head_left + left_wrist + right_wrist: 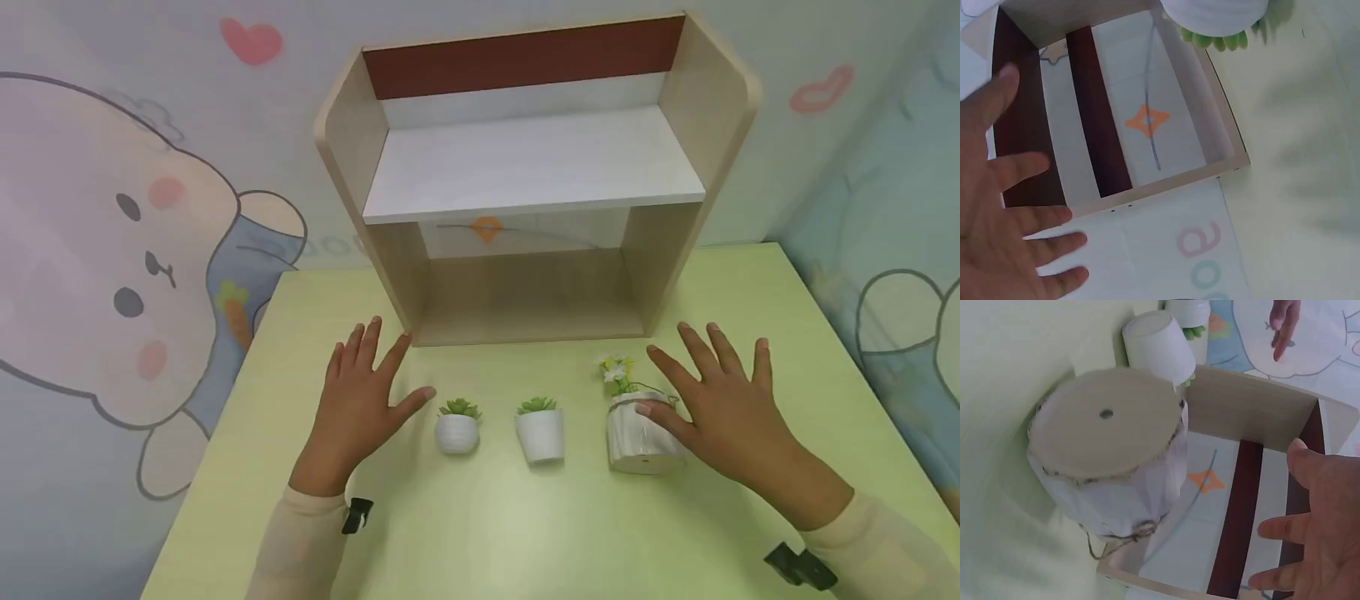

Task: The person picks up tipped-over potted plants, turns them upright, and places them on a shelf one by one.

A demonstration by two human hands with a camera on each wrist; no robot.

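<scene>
My left hand (358,412) is spread, fingers straight, left of a small succulent in a round white pot (457,435). Nothing is in its grasp. In the middle lies a second succulent in a tapered white pot (542,437). A larger white pot (636,443) with a twine tie and yellow-and-white flowers (617,372) is on the right. My right hand (723,421) hovers beside it, fingers spread and holding nothing; its thumb overlaps the pot in the head view. The right wrist view shows this larger pot's flat base (1104,434) with a small hole.
A two-level wooden shelf unit (532,162) with a white middle board and a dark red back strip stands behind the pots. All rests on a pale green table (480,533). Behind is a wall (180,33) with cartoon drawings.
</scene>
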